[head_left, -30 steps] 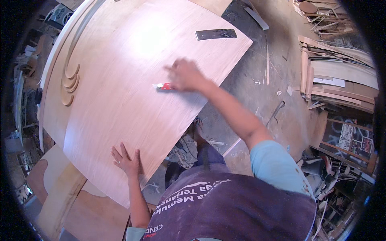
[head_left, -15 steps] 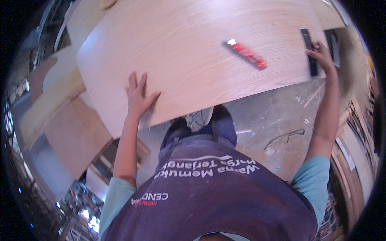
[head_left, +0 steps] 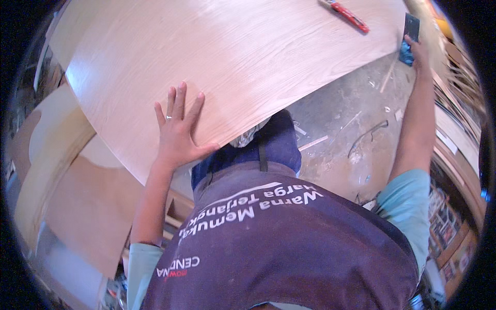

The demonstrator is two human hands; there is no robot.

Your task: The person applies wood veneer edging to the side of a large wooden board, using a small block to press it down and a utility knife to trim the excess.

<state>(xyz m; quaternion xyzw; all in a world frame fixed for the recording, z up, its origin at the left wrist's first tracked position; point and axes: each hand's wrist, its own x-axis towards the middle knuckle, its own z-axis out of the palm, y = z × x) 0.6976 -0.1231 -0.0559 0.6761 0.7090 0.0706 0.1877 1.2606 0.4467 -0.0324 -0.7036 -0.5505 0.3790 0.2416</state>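
A large sheet of pale wood-grain board (head_left: 248, 77) lies in front of me. My left hand (head_left: 181, 132) rests flat on it near its front edge, fingers spread and a ring on one finger. Far out to the right, my right hand (head_left: 417, 50) is closed on a dark, flat strip (head_left: 411, 28), held past the board's right edge; its lower part looks bluish and shiny. I cannot tell its exact kind. A slim red tool with a pale tip (head_left: 350, 16) lies on the board toward its far right, apart from both hands.
Other wooden panels (head_left: 88, 201) stand at the left, one with a curved edge. Below the board, the grey concrete floor (head_left: 336, 119) holds scraps and a dark, bent thin piece (head_left: 367, 137). Stacked boards (head_left: 460, 139) line the right side.
The dark strip has come off the board's top and past its right edge in my right hand. My left hand stays on the board, now nearer its front edge. The view has shifted.
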